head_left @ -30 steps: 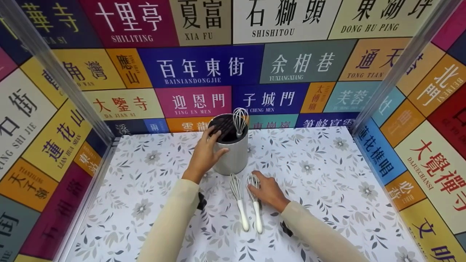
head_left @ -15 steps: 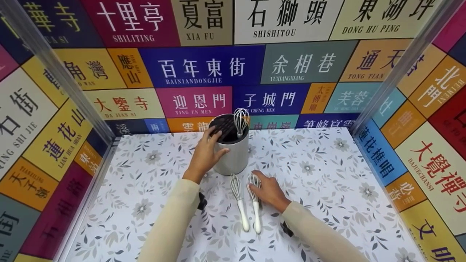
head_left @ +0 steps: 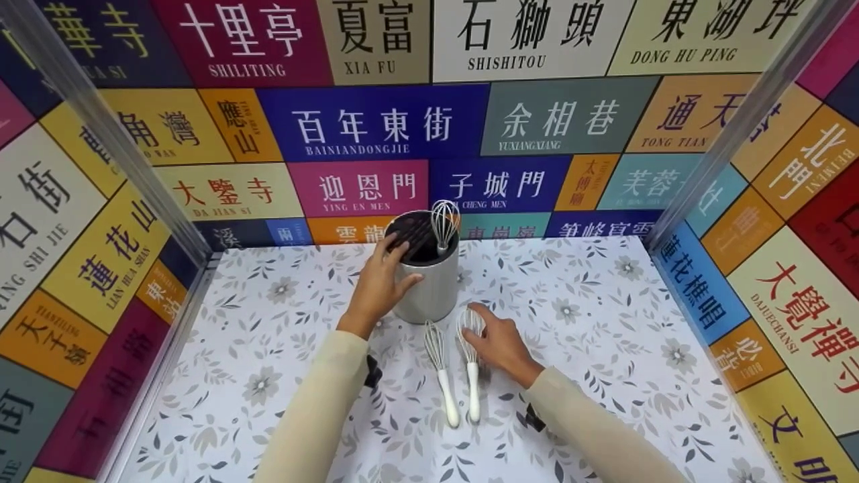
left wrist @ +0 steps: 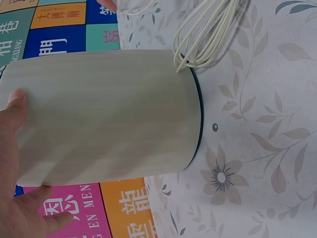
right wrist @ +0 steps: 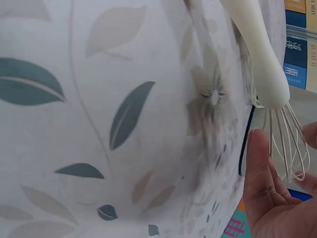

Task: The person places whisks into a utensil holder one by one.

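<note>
A grey cylindrical utensil holder with a dark interior stands upright near the back wall. My left hand grips it on the left near the rim; the thumb lies along its side in the left wrist view. A small wire whisk stands in the holder at the right, wires up. My right hand pinches the wire head of a second whisk, whose white handle points toward me. Just left of it, a third whisk lies on the table, its wires close to the holder's base.
The table has a white cloth with grey leaves and flowers. A back wall of coloured sign panels rises right behind the holder, with side walls at left and right. Transparent corner strips run up where the walls meet.
My right hand has moved slightly forward, toward the holder, and the whisk it pinches has shifted with it. The left hand, the holder and the other two whisks stay put.
</note>
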Available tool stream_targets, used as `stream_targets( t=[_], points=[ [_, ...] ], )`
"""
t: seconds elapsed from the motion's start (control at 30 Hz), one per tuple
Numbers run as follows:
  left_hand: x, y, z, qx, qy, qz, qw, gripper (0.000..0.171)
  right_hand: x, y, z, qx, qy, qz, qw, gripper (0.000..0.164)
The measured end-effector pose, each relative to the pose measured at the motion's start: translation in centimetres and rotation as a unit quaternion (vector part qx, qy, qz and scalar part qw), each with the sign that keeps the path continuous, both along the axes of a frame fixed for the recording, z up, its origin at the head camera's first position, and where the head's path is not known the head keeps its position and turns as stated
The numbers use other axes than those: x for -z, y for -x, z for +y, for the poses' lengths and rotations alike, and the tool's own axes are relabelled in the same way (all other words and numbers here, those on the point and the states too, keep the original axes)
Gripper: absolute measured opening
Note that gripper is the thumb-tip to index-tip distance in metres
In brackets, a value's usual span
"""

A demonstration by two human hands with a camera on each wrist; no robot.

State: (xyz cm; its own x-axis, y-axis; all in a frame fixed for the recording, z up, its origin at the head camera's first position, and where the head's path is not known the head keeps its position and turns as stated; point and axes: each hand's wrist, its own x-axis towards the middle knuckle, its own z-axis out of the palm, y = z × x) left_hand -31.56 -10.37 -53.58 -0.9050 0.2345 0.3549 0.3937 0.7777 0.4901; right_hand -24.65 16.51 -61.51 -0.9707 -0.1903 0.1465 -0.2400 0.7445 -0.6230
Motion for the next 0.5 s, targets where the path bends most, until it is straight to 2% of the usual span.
stream_targets(
  t=[0.27,0.5],
  points=[
    [0.0,0.0,0.0,0.001,-0.001,0.008,1.0,0.072,-1.5,0.2,0.4,0.009,0.028,-0.022,0.999,0.052],
    [-0.1,0.0,0.0,-0.001,0.003,-0.005,1.0,0.073,-3.6,0.7,0.8,0.009,0.066,-0.01,0.998,0.053]
  ],
)
